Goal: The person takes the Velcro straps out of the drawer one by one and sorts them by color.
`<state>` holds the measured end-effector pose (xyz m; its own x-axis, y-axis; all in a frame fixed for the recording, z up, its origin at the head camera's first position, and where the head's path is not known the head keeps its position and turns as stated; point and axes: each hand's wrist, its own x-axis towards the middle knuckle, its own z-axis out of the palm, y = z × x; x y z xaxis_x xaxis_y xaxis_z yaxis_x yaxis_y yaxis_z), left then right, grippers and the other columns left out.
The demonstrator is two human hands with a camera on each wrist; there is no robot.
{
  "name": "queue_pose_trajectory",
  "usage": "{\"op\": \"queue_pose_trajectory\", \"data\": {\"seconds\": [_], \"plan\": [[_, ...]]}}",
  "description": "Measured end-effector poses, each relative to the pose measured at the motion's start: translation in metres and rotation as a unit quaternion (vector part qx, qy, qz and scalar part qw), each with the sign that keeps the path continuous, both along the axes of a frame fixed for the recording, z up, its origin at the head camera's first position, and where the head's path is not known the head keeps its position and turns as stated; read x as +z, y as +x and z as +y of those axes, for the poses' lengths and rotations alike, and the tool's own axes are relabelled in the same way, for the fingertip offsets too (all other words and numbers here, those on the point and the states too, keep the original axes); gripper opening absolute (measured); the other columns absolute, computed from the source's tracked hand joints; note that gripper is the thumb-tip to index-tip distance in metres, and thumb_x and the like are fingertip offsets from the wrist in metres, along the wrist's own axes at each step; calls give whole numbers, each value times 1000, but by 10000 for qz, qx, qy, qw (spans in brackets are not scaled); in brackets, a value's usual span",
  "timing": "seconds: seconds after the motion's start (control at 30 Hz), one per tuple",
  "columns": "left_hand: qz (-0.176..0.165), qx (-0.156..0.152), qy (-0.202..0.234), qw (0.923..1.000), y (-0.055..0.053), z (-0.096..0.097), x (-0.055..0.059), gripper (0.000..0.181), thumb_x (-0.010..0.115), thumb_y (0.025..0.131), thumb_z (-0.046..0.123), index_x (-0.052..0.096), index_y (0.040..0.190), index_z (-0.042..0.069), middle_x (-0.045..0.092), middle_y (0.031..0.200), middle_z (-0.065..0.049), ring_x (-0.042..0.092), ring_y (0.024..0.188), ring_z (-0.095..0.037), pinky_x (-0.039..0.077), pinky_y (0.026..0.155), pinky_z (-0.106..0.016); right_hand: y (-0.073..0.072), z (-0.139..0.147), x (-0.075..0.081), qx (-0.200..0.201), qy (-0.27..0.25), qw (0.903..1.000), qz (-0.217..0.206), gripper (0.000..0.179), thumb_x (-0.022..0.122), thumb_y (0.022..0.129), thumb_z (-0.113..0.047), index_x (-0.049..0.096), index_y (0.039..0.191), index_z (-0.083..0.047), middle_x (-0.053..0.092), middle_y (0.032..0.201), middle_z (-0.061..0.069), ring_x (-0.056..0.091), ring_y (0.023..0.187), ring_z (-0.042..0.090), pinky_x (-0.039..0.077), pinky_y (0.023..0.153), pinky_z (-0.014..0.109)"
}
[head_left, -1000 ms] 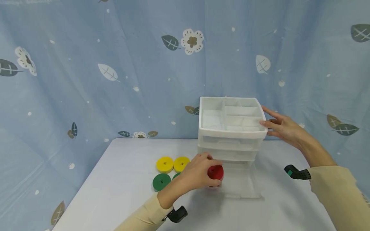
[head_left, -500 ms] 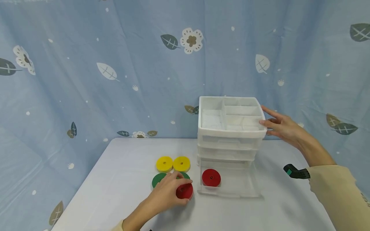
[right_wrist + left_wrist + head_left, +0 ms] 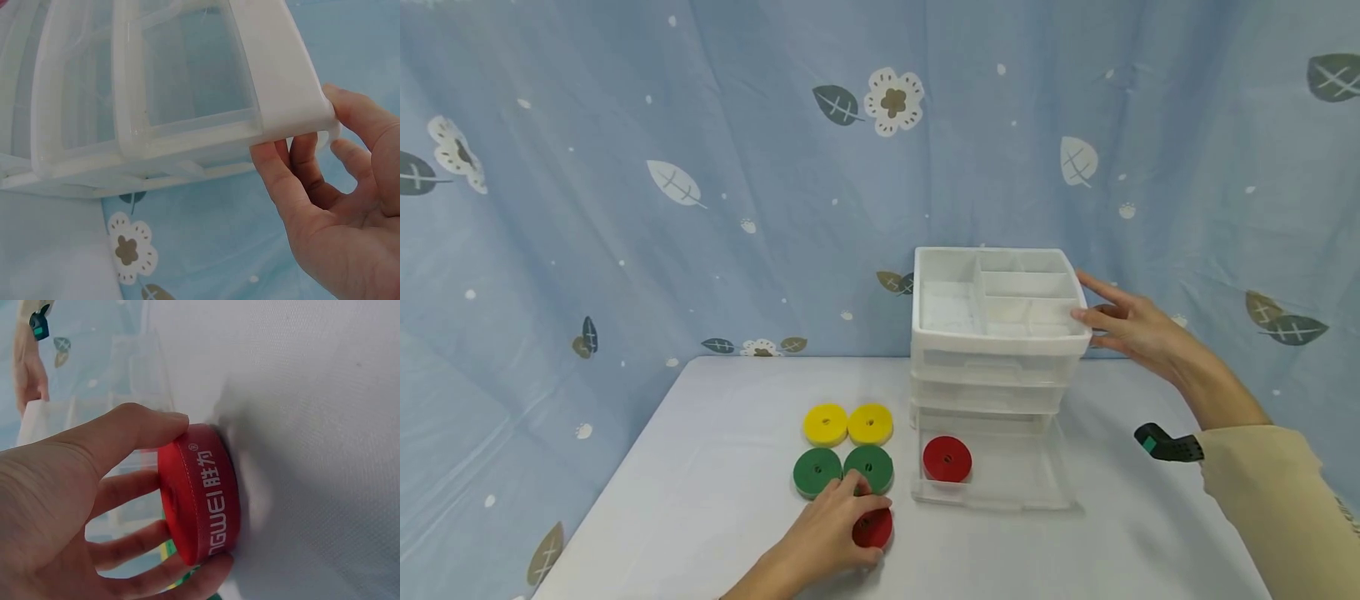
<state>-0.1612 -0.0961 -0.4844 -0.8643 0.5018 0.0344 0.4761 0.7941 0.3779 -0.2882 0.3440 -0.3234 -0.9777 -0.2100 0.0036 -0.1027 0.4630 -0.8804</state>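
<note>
My left hand (image 3: 823,533) pinches a red roll of strap tape (image 3: 203,494) between thumb and fingers. White lettering runs round the roll's edge, which stands at or just above the table. Just behind it lie two green rolls (image 3: 817,472), and two yellow rolls (image 3: 826,425) lie beyond those. Another red roll (image 3: 947,459) sits at the left in the pulled-out bottom drawer (image 3: 1018,471) of a white drawer cabinet (image 3: 1000,343). My right hand (image 3: 337,206) holds the cabinet's upper right corner, thumb on one side and fingers on the other.
The cabinet's two upper drawers (image 3: 992,396) are pushed in, and its divided top tray (image 3: 951,304) holds nothing visible. A blue patterned curtain (image 3: 737,167) hangs behind the white table (image 3: 722,433).
My left hand has moved from the open drawer leftward and nearer, now with a red roll beside the green ones. The red roll in the drawer has come into full view. My right hand stays.
</note>
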Motion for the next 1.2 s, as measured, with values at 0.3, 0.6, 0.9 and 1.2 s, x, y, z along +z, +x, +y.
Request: {"op": "queue_pose_trajectory", "data": {"seconds": [0.3, 0.6, 0.9, 1.2], "plan": [[-32, 75, 51, 10000, -6, 4, 2, 49, 84, 73, 37, 71, 119, 28, 53, 112, 3, 46, 91, -12, 51, 71, -22, -1, 0, 0, -13, 36, 10000, -3, 79, 60, 96, -41, 6, 155, -44, 45, 136, 8, 60, 104, -3, 56, 97, 32], [-112, 143, -48, 9998, -18, 6, 2, 50, 84, 73, 37, 71, 120, 27, 53, 113, 2, 46, 90, -14, 50, 69, -23, -3, 0, -1, 0, -8, 10000, 8, 80, 60, 96, -40, 7, 156, -41, 42, 139, 9, 60, 103, -3, 57, 92, 26], [-84, 202, -109, 9997, -27, 8, 5, 50, 84, 73, 35, 71, 121, 26, 52, 115, 0, 45, 90, -16, 49, 66, -26, -4, -1, 0, -44, 98, 9999, 14, 80, 59, 96, -43, 6, 156, -41, 38, 145, 13, 59, 105, -1, 55, 97, 32], [-52, 142, -166, 9997, -26, 9, 6, 50, 85, 73, 36, 71, 121, 26, 51, 115, -1, 46, 91, -17, 51, 67, -29, -2, 0, -1, -28, 20, 10000, -11, 80, 60, 96, -42, 7, 156, -42, 39, 144, 14, 60, 107, 1, 56, 97, 32]]}}
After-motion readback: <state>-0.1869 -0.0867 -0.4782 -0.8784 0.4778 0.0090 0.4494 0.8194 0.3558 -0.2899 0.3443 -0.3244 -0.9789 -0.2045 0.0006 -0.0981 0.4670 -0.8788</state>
